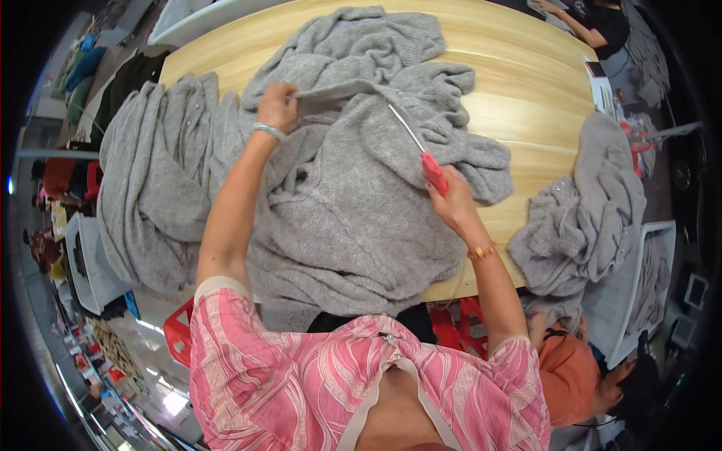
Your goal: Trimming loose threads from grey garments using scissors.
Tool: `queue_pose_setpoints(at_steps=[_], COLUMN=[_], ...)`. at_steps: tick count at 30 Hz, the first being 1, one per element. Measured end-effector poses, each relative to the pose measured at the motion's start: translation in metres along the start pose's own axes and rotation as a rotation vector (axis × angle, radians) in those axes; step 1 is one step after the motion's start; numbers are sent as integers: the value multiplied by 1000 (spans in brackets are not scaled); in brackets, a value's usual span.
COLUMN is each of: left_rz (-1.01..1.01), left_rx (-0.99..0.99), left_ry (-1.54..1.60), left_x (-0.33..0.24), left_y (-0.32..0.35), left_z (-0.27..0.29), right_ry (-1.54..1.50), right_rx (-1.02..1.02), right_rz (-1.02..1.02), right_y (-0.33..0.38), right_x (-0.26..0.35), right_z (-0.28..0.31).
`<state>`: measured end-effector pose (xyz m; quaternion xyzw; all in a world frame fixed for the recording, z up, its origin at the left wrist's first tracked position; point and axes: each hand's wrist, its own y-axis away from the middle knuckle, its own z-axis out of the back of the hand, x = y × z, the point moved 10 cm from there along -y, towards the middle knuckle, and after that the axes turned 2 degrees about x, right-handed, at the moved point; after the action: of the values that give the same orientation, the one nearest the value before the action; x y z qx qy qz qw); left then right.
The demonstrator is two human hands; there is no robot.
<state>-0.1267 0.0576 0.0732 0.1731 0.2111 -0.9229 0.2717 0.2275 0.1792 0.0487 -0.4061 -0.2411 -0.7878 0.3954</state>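
A grey knitted garment (pixel 353 188) lies spread and rumpled over the table in front of me. My left hand (pixel 278 109) is closed on its far edge, pinching a raised band of the knit that stretches across to the right. In my right hand (pixel 455 201) is a pair of red-handled scissors (pixel 431 169), fingers wrapped round the grip. The long thin metal blades point away and to the left, over the garment, and look closed together. Whether the tip touches the knit I cannot tell.
The wooden table (pixel 519 98) carries more grey knits (pixel 154 180) at the left and a grey pile (pixel 579 210) at its right edge. White bins (pixel 628 301) stand at the sides. A co-worker in orange (pixel 571 376) is close at my right; another person (pixel 594 26) works at the far right.
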Motion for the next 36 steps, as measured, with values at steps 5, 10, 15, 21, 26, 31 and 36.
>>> queue_pose_setpoints(at_steps=[5,10,15,21,26,31,36], left_rz=[283,621,796,1063,1007,1034,977], left_rx=[-178,-260,-168,-282,-547,-683,-513], left_ry=[549,1105,1751,1722,1742,1664,1782], left_x=[55,112,92,78,150,134,120], left_y=[80,180,235,223,211,210,208], left_z=[104,97,33,0,-36,-7,-24], right_ry=[121,175,185,260,380,485,507], right_rx=[198,541,589,407,392,455,484], right_rz=[205,90,26,146,122,72,176], right_y=[76,148,155,123,94,59,34], right_x=[95,92,91,136,153,180,198], right_z=[31,-22,-49,-50,-76,-103,-133])
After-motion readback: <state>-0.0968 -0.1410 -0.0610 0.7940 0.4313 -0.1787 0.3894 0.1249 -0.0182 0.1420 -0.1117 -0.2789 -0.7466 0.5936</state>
